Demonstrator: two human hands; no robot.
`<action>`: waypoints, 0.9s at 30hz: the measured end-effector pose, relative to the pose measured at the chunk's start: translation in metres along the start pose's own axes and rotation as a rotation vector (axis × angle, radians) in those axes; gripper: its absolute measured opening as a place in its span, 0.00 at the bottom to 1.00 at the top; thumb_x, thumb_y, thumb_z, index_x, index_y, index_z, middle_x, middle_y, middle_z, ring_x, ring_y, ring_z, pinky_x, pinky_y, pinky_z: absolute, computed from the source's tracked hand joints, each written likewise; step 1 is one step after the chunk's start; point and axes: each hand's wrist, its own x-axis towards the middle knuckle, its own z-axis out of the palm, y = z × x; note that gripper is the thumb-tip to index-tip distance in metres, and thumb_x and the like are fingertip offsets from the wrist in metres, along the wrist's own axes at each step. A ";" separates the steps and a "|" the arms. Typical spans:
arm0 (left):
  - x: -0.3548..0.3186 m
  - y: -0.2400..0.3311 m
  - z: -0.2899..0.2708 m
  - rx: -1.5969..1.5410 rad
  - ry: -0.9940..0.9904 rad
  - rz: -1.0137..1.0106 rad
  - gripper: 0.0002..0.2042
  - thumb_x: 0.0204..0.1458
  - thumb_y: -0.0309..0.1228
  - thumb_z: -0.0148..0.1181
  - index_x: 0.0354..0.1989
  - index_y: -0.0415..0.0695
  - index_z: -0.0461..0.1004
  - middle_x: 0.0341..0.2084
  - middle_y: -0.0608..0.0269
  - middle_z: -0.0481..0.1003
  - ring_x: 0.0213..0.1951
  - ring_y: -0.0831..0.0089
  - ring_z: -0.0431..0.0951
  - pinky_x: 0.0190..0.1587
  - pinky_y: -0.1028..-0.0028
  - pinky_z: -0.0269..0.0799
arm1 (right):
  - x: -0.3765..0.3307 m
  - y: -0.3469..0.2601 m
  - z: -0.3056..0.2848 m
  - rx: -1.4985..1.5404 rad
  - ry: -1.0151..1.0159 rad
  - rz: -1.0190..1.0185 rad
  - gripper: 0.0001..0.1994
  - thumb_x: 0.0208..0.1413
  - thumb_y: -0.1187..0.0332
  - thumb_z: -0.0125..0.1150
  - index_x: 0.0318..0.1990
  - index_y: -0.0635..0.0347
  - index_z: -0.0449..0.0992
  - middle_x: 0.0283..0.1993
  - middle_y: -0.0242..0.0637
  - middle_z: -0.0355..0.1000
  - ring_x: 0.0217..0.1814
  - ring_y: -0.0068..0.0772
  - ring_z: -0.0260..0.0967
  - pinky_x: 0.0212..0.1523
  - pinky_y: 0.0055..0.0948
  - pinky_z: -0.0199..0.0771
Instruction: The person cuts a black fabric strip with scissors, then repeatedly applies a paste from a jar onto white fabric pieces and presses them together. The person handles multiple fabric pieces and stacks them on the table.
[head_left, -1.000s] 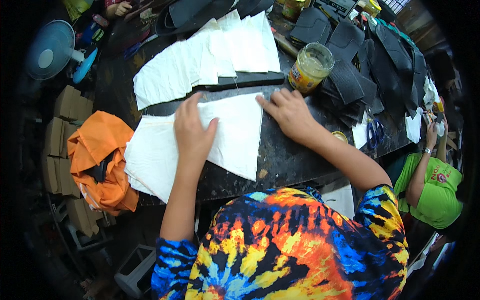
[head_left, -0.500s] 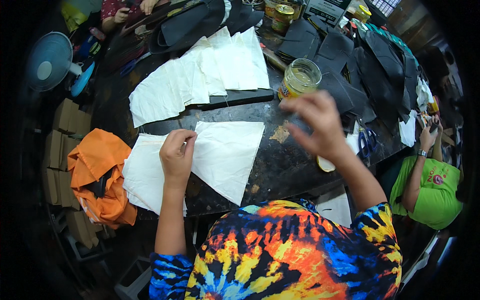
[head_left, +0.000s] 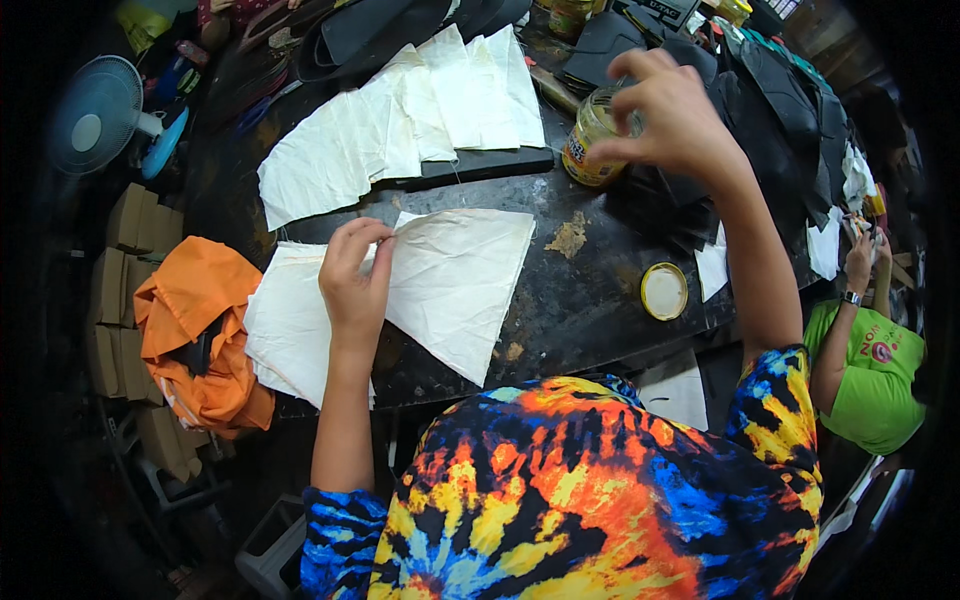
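The left hand's (head_left: 352, 272) grip was clamped on a white cloth (head_left: 462, 290); the right hand's (head_left: 675, 118) grip stood apart near the jar (head_left: 592, 160).

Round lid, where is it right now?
In the head view, the lid lies right of centre on the black table, closer to the person than the jar, just left of a white scrap.

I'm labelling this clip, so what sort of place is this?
Probably a small workshop handling cut materials: there's a stained black worktable, white cloth pieces laid overlapping, and a heap of black sheet pieces.
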 end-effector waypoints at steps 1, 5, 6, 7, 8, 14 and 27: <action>0.003 0.004 -0.003 -0.087 0.038 0.003 0.05 0.61 0.17 0.64 0.43 0.36 0.79 0.36 0.57 0.81 0.37 0.71 0.82 0.40 0.74 0.78 | -0.005 0.000 -0.002 0.046 0.245 0.010 0.23 0.46 0.45 0.80 0.28 0.57 0.83 0.55 0.38 0.75 0.63 0.44 0.69 0.60 0.47 0.65; 0.034 0.025 -0.017 -0.109 0.029 0.173 0.06 0.64 0.16 0.58 0.46 0.37 0.75 0.36 0.62 0.79 0.35 0.80 0.78 0.38 0.78 0.74 | -0.034 -0.007 -0.006 0.130 0.674 0.029 0.15 0.50 0.55 0.80 0.36 0.56 0.85 0.55 0.36 0.76 0.61 0.43 0.71 0.59 0.43 0.66; 0.049 0.029 -0.019 -0.081 0.017 0.219 0.06 0.64 0.16 0.58 0.46 0.37 0.75 0.36 0.62 0.79 0.35 0.80 0.77 0.38 0.79 0.73 | -0.041 -0.010 -0.006 0.132 0.585 0.029 0.15 0.50 0.56 0.80 0.36 0.56 0.85 0.54 0.36 0.77 0.61 0.43 0.71 0.60 0.44 0.66; 0.070 0.031 -0.015 -0.103 0.057 0.230 0.06 0.65 0.16 0.57 0.46 0.38 0.75 0.35 0.63 0.78 0.34 0.81 0.76 0.38 0.79 0.73 | -0.047 -0.013 -0.006 0.130 0.475 0.041 0.15 0.50 0.56 0.80 0.36 0.56 0.85 0.54 0.37 0.77 0.60 0.44 0.71 0.60 0.44 0.66; 0.095 0.029 -0.007 -0.124 0.097 0.239 0.06 0.65 0.17 0.57 0.46 0.38 0.75 0.34 0.63 0.78 0.34 0.82 0.75 0.37 0.79 0.72 | -0.052 -0.016 -0.006 0.133 0.337 0.084 0.15 0.49 0.56 0.80 0.36 0.56 0.85 0.54 0.37 0.77 0.60 0.44 0.71 0.61 0.44 0.65; 0.227 -0.013 0.075 -0.191 0.182 0.111 0.10 0.66 0.28 0.62 0.51 0.38 0.74 0.35 0.63 0.79 0.34 0.81 0.77 0.37 0.78 0.71 | -0.077 -0.045 -0.016 0.485 0.575 0.158 0.14 0.50 0.69 0.79 0.43 0.61 0.84 0.44 0.38 0.77 0.46 0.36 0.75 0.47 0.33 0.76; 0.026 0.017 0.078 -0.043 -0.451 0.263 0.11 0.55 0.26 0.67 0.46 0.48 0.84 0.51 0.63 0.80 0.52 0.59 0.77 0.57 0.59 0.70 | -0.087 -0.124 0.105 0.917 0.134 0.238 0.19 0.65 0.79 0.54 0.61 0.62 0.79 0.50 0.47 0.75 0.55 0.46 0.74 0.59 0.38 0.72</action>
